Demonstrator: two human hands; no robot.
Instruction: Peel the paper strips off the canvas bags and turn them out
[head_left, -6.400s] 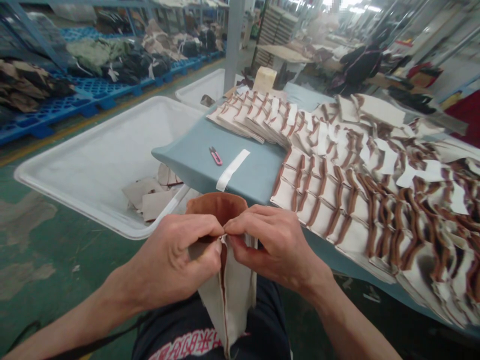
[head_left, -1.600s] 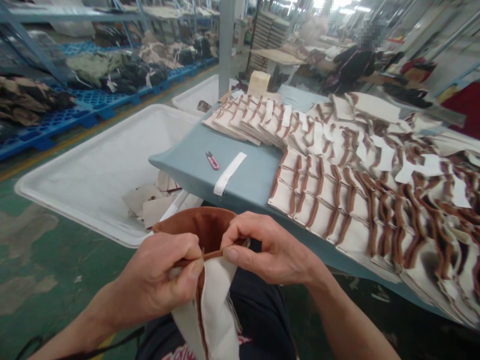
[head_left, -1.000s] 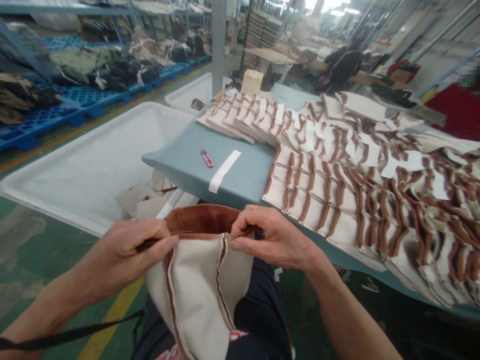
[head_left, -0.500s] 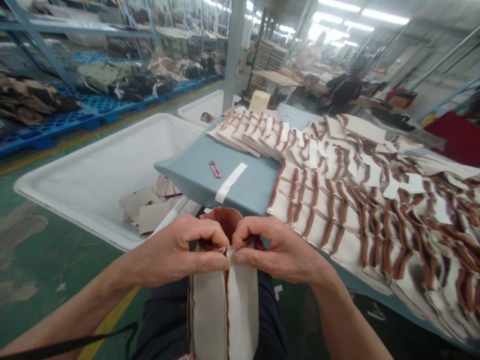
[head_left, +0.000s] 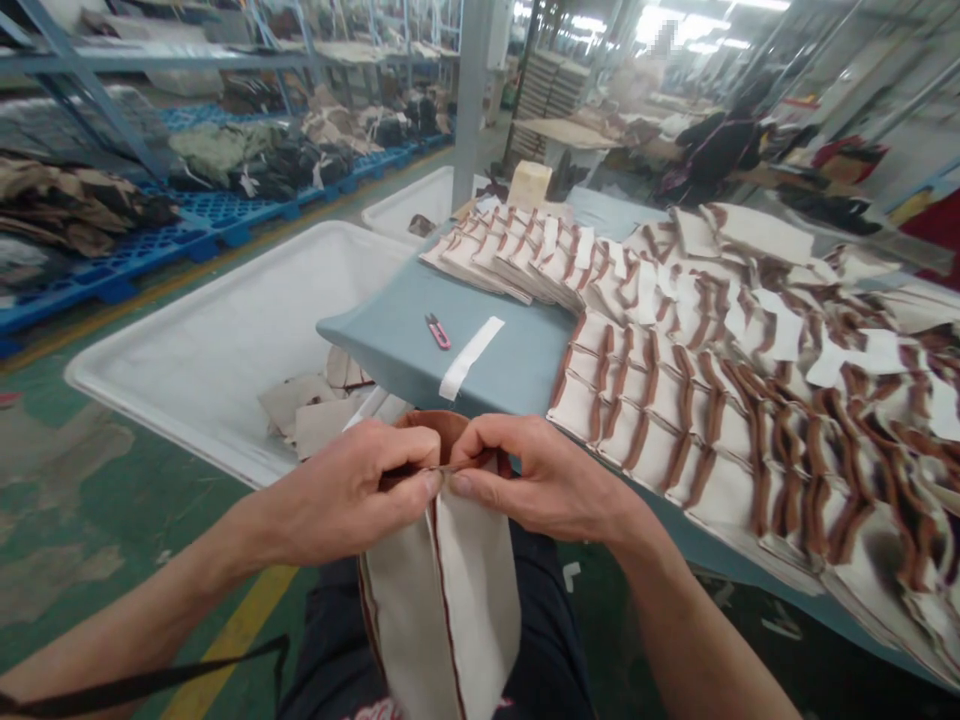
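Between my knees hangs a cream fabric piece (head_left: 480, 590) with a dark red-brown seam down its middle and a brown lining showing at its open top. My left hand (head_left: 375, 490) pinches the top edge just left of the seam, thumb in front and fingers behind. On the other side of the seam, my right hand (head_left: 525, 475) pinches the same edge, its thumb almost touching the left one. The fingertips inside the opening are partly hidden. Beyond my hands, pink-handled thread snips (head_left: 437, 332) and a white strip (head_left: 472, 357) lie on the blue-grey table (head_left: 382, 320).
Rows of similar cream pieces with brown edges (head_left: 652, 400) cover the table's right side. At the left stands a white bin (head_left: 225, 330) with several cream pieces inside. Farther back are blue pallets (head_left: 217, 215), a grey post (head_left: 469, 100) and a person in dark clothes (head_left: 716, 150).
Both hands have shifted slightly left and up with the fabric piece, whose lower part now hangs more slanted. The whole view has turned a little. Both pinches still hold the edge.
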